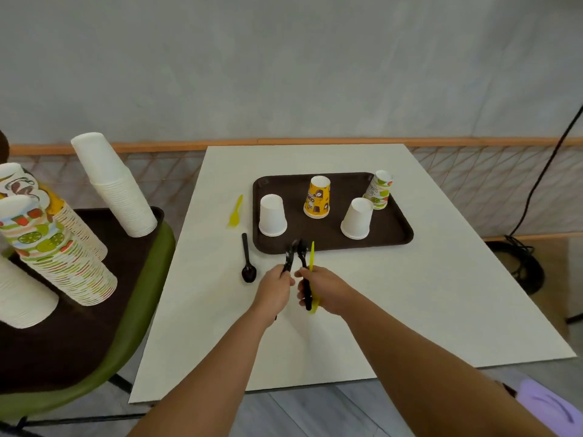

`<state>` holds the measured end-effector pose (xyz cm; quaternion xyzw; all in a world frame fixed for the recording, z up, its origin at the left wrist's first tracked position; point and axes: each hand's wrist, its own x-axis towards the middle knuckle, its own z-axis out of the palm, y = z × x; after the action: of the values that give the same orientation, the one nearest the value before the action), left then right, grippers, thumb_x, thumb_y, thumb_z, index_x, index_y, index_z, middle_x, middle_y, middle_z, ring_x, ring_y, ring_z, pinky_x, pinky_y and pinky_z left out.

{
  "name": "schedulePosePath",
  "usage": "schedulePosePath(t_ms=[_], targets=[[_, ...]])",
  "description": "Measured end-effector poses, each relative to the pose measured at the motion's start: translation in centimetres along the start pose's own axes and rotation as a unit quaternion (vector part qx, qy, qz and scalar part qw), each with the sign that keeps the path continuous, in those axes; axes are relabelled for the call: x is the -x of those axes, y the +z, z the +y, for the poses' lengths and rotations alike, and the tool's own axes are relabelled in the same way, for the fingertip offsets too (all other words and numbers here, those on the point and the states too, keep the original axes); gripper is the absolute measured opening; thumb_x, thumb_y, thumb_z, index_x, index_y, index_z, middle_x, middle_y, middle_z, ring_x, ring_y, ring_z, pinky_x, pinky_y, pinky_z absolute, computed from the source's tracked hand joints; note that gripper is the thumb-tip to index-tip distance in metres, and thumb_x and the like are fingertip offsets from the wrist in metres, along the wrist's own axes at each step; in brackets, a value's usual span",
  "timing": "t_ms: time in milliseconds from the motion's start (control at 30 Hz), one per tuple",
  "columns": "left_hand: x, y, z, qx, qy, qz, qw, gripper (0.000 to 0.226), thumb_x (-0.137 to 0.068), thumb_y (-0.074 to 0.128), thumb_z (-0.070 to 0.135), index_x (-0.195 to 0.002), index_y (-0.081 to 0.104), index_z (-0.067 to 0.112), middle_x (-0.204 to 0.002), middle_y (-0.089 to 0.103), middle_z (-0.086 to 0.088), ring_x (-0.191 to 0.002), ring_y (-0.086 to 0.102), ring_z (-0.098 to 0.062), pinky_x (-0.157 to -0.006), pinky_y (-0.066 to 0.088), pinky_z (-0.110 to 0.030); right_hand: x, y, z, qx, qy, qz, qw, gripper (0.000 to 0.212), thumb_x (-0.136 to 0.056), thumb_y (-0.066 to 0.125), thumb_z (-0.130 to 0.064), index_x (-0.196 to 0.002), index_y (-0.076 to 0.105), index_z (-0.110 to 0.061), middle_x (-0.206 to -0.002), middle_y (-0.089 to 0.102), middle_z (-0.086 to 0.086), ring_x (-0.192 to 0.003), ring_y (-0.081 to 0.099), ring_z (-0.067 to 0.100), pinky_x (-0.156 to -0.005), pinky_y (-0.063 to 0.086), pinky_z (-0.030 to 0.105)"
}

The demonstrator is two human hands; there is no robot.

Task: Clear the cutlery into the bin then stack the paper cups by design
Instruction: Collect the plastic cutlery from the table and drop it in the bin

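Note:
My left hand point(275, 293) grips a black piece of cutlery point(289, 256) just in front of the brown tray point(400, 236). My right hand point(321, 291) holds a black utensil point(304, 272) together with a yellow one point(311, 255). A black spoon point(247, 263) lies on the white table left of my hands, and a yellow fork point(235, 212) lies farther back. On the tray stand upside-down paper cups: two white ones point(272, 216) point(356, 219), a yellow patterned one point(318, 197) and a lime-patterned one point(378, 190).
To the left, a green chair point(148, 307) carries a dark tray with tall stacks of cups: white point(116, 187) and fruit-patterned point(60, 257). A purple object point(549, 405) shows at the bottom right. Black cables point(520, 257) lie on the floor at right.

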<state>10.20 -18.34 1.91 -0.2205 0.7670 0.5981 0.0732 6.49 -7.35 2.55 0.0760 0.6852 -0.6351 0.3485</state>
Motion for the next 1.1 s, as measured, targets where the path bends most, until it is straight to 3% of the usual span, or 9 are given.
schedulePosePath(t_ms=[67, 167, 333, 433, 533, 633, 767, 933, 1100], targets=[[0.4, 2.1, 0.7, -0.015, 0.014, -0.019, 1.000, 0.025, -0.098, 0.033, 0.012, -0.104, 0.058, 0.011, -0.091, 0.055, -0.007, -0.070, 0.045, -0.017, -0.073, 0.045, -0.042, 0.8, -1.5, 0.3, -0.037, -0.021, 0.010, 0.999, 0.030, -0.102, 0.036, -0.029, -0.099, 0.053, -0.005, -0.068, 0.046, 0.007, -0.057, 0.046, 0.018, -0.055, 0.045, 0.028], [1.5, 5.5, 1.5, -0.034, 0.052, -0.048, 0.997, 0.028, -0.098, 0.036, 0.012, -0.107, 0.062, 0.009, -0.084, 0.055, -0.005, -0.063, 0.047, -0.014, -0.059, 0.043, -0.029, 2.4, -4.2, 0.8, 0.006, -0.052, 0.042, 0.998, 0.033, -0.099, 0.040, -0.037, -0.088, 0.055, -0.009, -0.070, 0.049, 0.005, -0.058, 0.046, 0.014, -0.056, 0.045, 0.025], [3.8, 11.9, 3.4, -0.048, 0.087, -0.104, 0.990, 0.029, -0.098, 0.039, 0.011, -0.110, 0.065, 0.008, -0.078, 0.061, -0.007, -0.064, 0.055, -0.019, -0.060, 0.045, -0.028, 5.1, -10.1, 2.7, 0.002, -0.094, 0.134, 0.987, 0.027, -0.098, 0.045, -0.031, -0.085, 0.051, -0.008, -0.072, 0.049, 0.006, -0.060, 0.046, 0.014, -0.055, 0.039, 0.022], [5.7, 16.5, 4.7, -0.020, 0.091, -0.142, 0.985, 0.031, -0.098, 0.041, 0.010, -0.119, 0.063, 0.012, -0.101, 0.068, -0.015, -0.086, 0.067, -0.027, -0.073, 0.054, -0.029, 7.4, -14.4, 4.2, -0.059, -0.101, 0.188, 0.975, 0.021, -0.099, 0.043, -0.028, -0.093, 0.054, -0.010, -0.081, 0.057, 0.003, -0.080, 0.056, 0.016, -0.073, 0.050, 0.029], [7.9, 21.4, 5.7, 0.004, 0.087, -0.163, 0.983, 0.025, -0.094, 0.049, 0.007, -0.109, 0.068, 0.007, -0.098, 0.070, -0.019, -0.082, 0.068, -0.028, -0.071, 0.055, -0.029, 10.1, -19.0, 5.8, -0.095, -0.105, 0.218, 0.966, 0.022, -0.098, 0.044, -0.027, -0.099, 0.055, -0.009, -0.093, 0.060, 0.010, -0.093, 0.059, 0.024, -0.090, 0.050, 0.044], [10.1, 26.7, 6.5, 0.018, 0.077, -0.160, 0.984, 0.015, -0.088, 0.059, 0.008, -0.081, 0.071, 0.013, -0.087, 0.071, -0.014, -0.077, 0.067, -0.024, -0.072, 0.054, -0.029, 13.7, -23.8, 7.7, -0.099, -0.110, 0.254, 0.956, 0.020, -0.098, 0.045, -0.027, -0.093, 0.056, -0.010, -0.091, 0.059, 0.012, -0.089, 0.058, 0.024, -0.085, 0.048, 0.040], [13.9, 34.9, 7.6, 0.008, 0.075, -0.182, 0.980, 0.008, -0.083, 0.066, 0.009, -0.090, 0.071, 0.010, -0.082, 0.067, -0.005, -0.077, 0.063, -0.017, -0.055, 0.049, -0.010, 19.0, -31.0, 10.6, -0.134, -0.120, 0.310, 0.934, 0.015, -0.098, 0.047, -0.021, -0.099, 0.055, -0.010, -0.088, 0.058, 0.010, -0.084, 0.057, 0.022, -0.066, 0.050, 0.027], [17.7, 44.3, 8.2, 0.002, 0.051, -0.231, 0.972, 0.008, -0.090, 0.058, 0.011, -0.083, 0.055, 0.015, -0.091, 0.060, -0.011, -0.086, 0.062, -0.026, -0.076, 0.053, -0.036, 24.8, -38.5, 14.5, -0.196, -0.106, 0.328, 0.918, 0.027, -0.099, 0.045, -0.020, -0.114, 0.051, 0.001, -0.089, 0.060, 0.012, -0.074, 0.060, 0.018, -0.064, 0.057, 0.028], [20.4, 51.0, 8.7, -0.035, -0.019, -0.348, 0.937, 0.033, -0.098, 0.042, 0.023, -0.065, 0.048, 0.018, -0.057, 0.039, 0.001, -0.050, 0.038, -0.012, -0.057, 0.039, -0.025, 28.4, -43.9, 17.9, -0.226, -0.081, 0.315, 0.918, 0.018, -0.100, 0.042, -0.020, -0.093, 0.053, -0.009, -0.072, 0.056, 0.009, -0.062, 0.056, 0.018, -0.065, 0.051, 0.033]])
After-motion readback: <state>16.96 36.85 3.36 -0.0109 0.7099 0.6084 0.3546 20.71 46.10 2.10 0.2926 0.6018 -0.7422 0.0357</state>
